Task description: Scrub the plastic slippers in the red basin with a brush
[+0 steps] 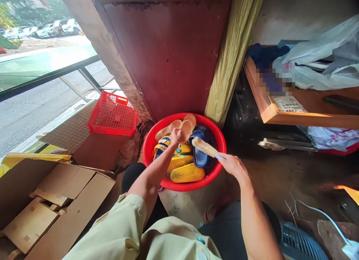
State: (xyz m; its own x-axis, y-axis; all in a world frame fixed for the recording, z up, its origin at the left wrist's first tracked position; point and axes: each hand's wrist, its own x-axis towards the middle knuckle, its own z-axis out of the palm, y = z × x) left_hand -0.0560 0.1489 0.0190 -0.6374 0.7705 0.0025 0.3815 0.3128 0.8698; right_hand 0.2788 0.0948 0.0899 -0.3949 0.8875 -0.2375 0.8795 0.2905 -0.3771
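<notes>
A round red basin (220, 144) on the floor holds several slippers. My left hand (176, 135) is closed on a tan slipper (187, 128), held over the far part of the basin. Another tan slipper (165, 130) lies beside it against the far left wall. In my right hand (232, 165) is a scrub brush (204, 147), gripped by its pale blue handle, its bristly head pointing left over a dark blue slipper (200, 158). Yellow slippers (187, 173) lie at the basin's near side. How the left fingers wrap the slipper is partly hidden.
To the left are a red plastic crate (112, 118) and an open cardboard box (81, 211) with wooden pieces. A dark red door (168, 58) stands behind the basin. At right is a wooden table (308, 119) with bags; a white cable (322, 213) runs along the floor.
</notes>
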